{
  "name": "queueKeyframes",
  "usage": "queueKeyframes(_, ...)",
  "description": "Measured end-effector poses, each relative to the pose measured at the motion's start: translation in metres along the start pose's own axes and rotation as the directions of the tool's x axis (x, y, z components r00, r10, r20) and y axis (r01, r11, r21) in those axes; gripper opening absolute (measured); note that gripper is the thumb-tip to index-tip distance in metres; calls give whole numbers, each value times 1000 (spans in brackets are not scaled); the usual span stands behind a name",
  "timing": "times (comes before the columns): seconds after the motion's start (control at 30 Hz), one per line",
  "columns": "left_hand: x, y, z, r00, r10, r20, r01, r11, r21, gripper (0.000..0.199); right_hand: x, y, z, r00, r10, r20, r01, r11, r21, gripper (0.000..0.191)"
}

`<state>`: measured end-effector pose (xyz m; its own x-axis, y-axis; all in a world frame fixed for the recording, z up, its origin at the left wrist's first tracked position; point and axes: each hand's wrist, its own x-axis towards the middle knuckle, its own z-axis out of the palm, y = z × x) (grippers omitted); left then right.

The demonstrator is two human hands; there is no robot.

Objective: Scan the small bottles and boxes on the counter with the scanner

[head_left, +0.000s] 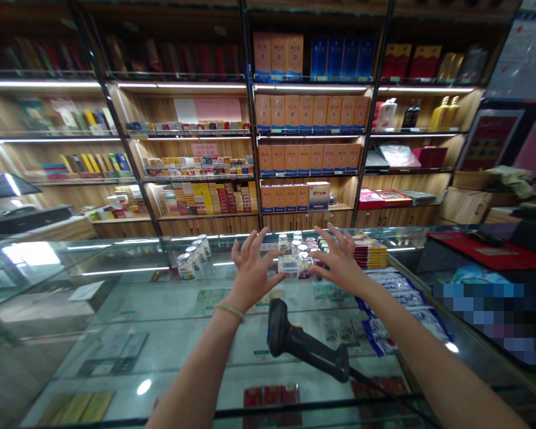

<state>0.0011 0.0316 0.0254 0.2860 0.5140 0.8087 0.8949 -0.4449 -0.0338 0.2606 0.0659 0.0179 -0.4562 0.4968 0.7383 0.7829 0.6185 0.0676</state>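
A small white bottle (288,266) with a barcode on its label is held on its side between both hands, above the glass counter. My left hand (253,265) pinches its left end between thumb and forefinger, the other fingers raised and spread. On its right end, my right hand (339,262) closes thumb and forefinger in the same way. Behind it stands a group of small bottles (284,243), partly hidden by the hands. Nearer to me, a black barcode scanner (310,345) lies on the glass with its cable running to the lower right.
A row of white bottles (186,267) stands left on the glass counter (161,322). To the right are stacked red and yellow packs (371,253), blue and white packets (399,310) and a red mat (486,250). Shelves with orange boxes (310,113) line the wall behind.
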Motion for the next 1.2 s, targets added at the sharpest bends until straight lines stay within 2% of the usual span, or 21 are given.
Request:
queueKeyframes(0.3, -1, -3, -4, 1000, -5, 8, 4, 1000, 14, 37, 11, -6, -8, 996, -35, 86, 42, 995, -88, 31)
queueKeyframes(0.47, -2, -3, -4, 999, -40, -24, 39, 999, -18, 37, 17, -11, -13, 996, -23, 90, 36, 990, -136, 33)
queueKeyframes(0.53, -3, -4, -3, 998, -57, -39, 56, 998, -22, 37, 18, -18, -21, 997, 9, 78, 4, 987, -162, 44)
queueKeyframes(0.6, -5, -5, -1, 996, -68, -55, 67, 998, -18, 38, 16, -30, -31, 997, 51, 64, -38, 981, -189, 64)
queueKeyframes(0.67, -6, -6, 0, 995, -75, -71, 74, 997, -15, 38, 10, -47, -42, 995, 74, 66, -60, 979, -194, 77)
queueKeyframes(0.83, -9, -7, 4, 991, -100, -93, 98, 995, -27, 36, -23, -98, -58, 980, 25, 198, 4, 989, -145, 85)
queueKeyframes(1.0, -12, -10, 8, 987, -127, -102, 124, 992, -35, 36, -60, -128, -50, 945, 79, 317, -56, 995, -81, 96)
queueKeyframes(1.2, -14, -12, 9, 985, -134, -106, 131, 991, -34, 37, -73, -144, -37, 939, 153, 307, -134, 988, -82, 99)
